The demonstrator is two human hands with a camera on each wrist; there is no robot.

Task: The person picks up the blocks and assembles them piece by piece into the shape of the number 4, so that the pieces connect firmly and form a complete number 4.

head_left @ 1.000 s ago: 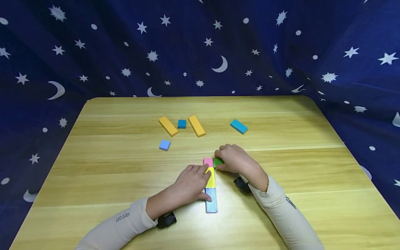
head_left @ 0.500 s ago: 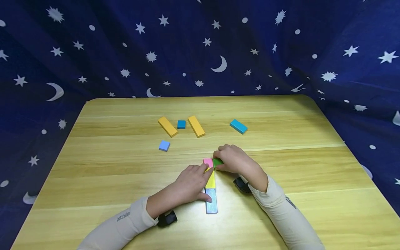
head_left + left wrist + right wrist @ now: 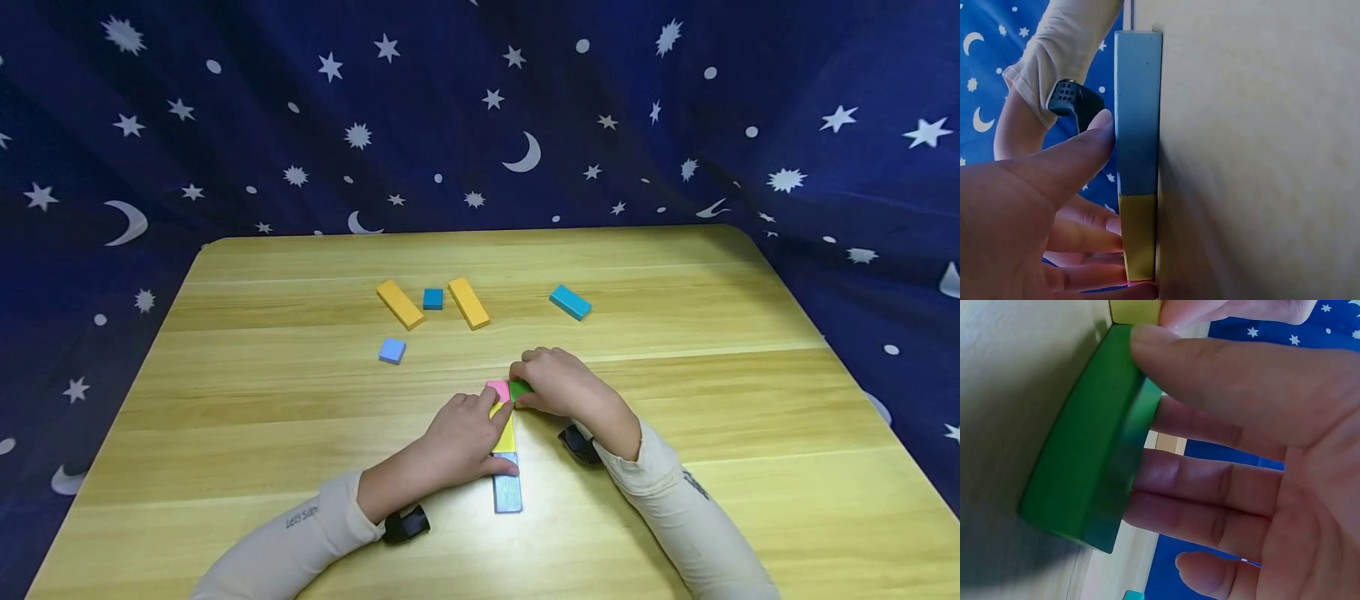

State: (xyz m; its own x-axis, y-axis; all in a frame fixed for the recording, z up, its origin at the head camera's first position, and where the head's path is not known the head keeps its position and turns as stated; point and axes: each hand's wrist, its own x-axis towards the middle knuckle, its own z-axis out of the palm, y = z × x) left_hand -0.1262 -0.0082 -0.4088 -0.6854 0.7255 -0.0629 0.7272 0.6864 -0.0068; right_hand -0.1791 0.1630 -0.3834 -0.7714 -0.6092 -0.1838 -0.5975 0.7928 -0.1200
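Note:
A pink block (image 3: 496,389), a yellow block (image 3: 507,437) and a grey-blue block (image 3: 507,497) lie end to end in a straight row on the table. My left hand (image 3: 459,440) rests over this row, fingertips on the pink and yellow blocks, thumb across the grey-blue one. A long green block (image 3: 1079,450) lies against the right side at the row's far end. My right hand (image 3: 561,385) pinches it, thumb on the near side and fingers on the far side, hiding much of it in the head view.
Farther back on the wooden table (image 3: 262,358) lie two orange blocks (image 3: 401,305), a small blue square block (image 3: 432,299), a periwinkle square block (image 3: 392,351) and a blue block (image 3: 571,302). A dark starry cloth (image 3: 420,108) hangs behind.
My left thumb has slid right across the grey-blue block, and a left finger has shifted toward the green block. My right hand keeps its pinch, nearly still. The head view has shifted slightly.

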